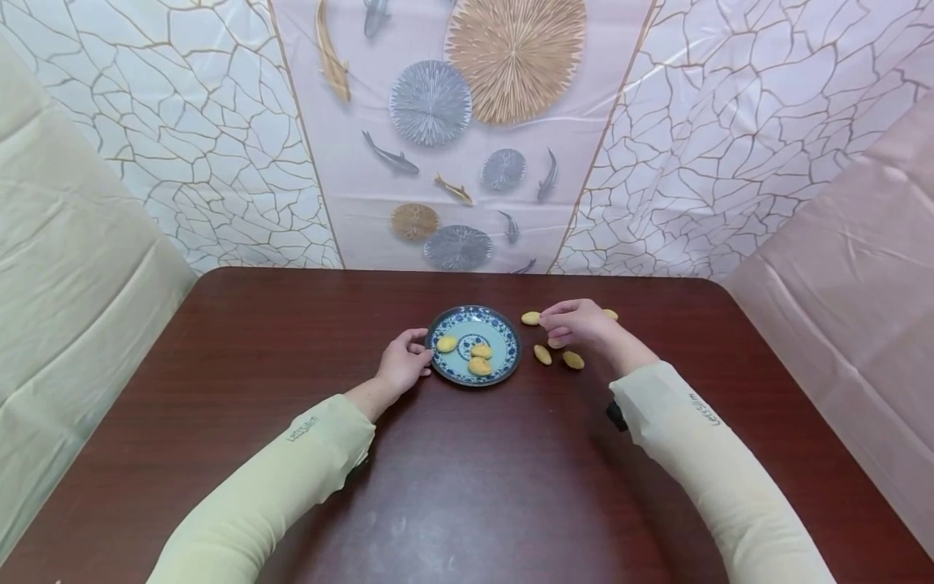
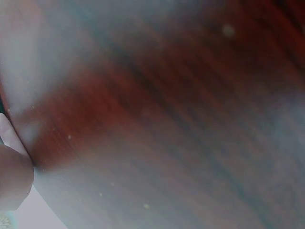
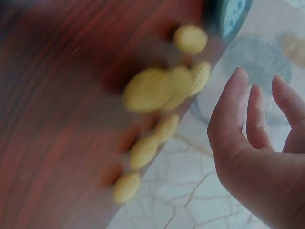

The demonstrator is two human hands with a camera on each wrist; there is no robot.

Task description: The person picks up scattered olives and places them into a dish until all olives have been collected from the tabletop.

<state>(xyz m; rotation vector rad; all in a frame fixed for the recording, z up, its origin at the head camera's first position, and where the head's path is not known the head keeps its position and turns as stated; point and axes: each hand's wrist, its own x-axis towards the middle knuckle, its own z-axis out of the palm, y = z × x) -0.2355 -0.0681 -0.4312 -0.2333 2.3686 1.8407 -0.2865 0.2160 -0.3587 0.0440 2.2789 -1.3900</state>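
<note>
A round blue-and-white patterned plate (image 1: 473, 310) lies on the table with three yellow oval pieces (image 1: 479, 367) on it. At its left rim, my left hand (image 1: 401, 362) holds the edge with thumb and fingers. My right hand (image 1: 580, 324) hovers over several more yellow oval pieces (image 1: 573, 360) right of the plate, its fingertips close to the leftmost far piece (image 1: 530, 318). In the right wrist view the right fingers (image 3: 230, 102) are spread apart with nothing between them, beside loose pieces (image 3: 144, 151). The left wrist view catches only part of the left thumb (image 2: 16, 176).
The dark brown wooden table (image 1: 467, 478) reaches back to a patterned cloth wall (image 1: 452, 170). Pale cloth panels (image 1: 846, 268) border it at the left and right sides.
</note>
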